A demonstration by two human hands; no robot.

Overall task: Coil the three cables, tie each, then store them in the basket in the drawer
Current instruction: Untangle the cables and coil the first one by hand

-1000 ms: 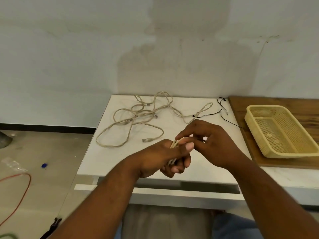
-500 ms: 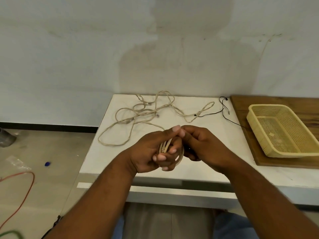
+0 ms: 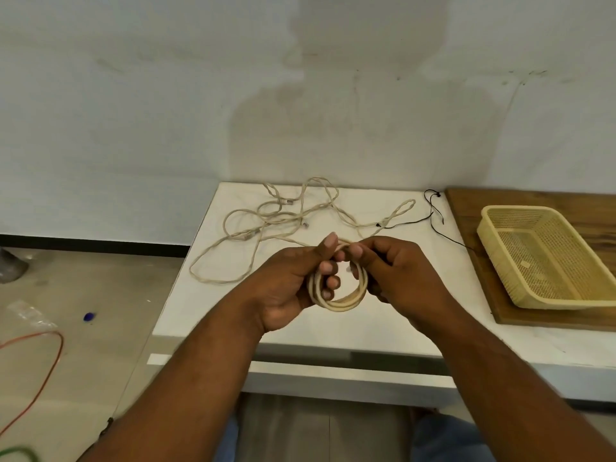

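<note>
A beige cable wound into a small round coil (image 3: 346, 300) hangs above the white table (image 3: 206, 305). My left hand (image 3: 293, 281) holds its left side, fingers through the loop and thumb up. My right hand (image 3: 396, 278) pinches the coil's top right. The same cable trails back to loose beige cables (image 3: 266, 225) tangled at the table's far side. A thin black cord (image 3: 433, 211) lies to their right. The yellow mesh basket (image 3: 500, 258) sits empty on a wooden board (image 3: 600, 205) at the right.
A wall stands just behind the table. A drawer front (image 3: 350, 378) runs under the table's near edge. On the floor to the left lie an orange wire (image 3: 50, 371), a blue cap (image 3: 88, 316) and a green cord (image 3: 16, 451).
The short bundle held between both hands has grown into a round coil with several turns. My hands have drawn slightly apart, and the cable's loose tail on the table has shortened.
</note>
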